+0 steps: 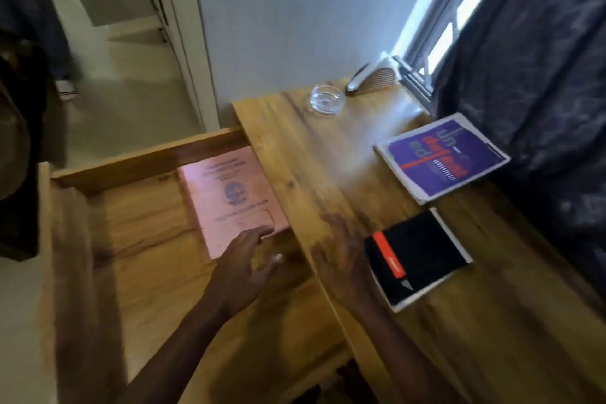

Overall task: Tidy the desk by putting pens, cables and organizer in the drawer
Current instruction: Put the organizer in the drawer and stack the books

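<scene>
The wooden drawer [137, 161] is pulled out to the left of the desk [328, 147]. A pink booklet [229, 197] lies flat inside it, against the desk side. My left hand [249, 259] reaches into the drawer with fingers spread, and its fingertips touch the booklet's near corner. My right hand [341, 252], blurred by motion, lies with spread fingers on the desk's front edge, just left of a black notebook. Neither hand holds anything. No pens, cables or organizer show in this view.
On the desk lie a black notebook with an orange band [419, 256], a purple book [442, 157], a glass ashtray [326, 98] and a white-and-mesh device [370, 79] by the window. A dark curtain [541, 75] hangs right. A person [32, 26] stands far left.
</scene>
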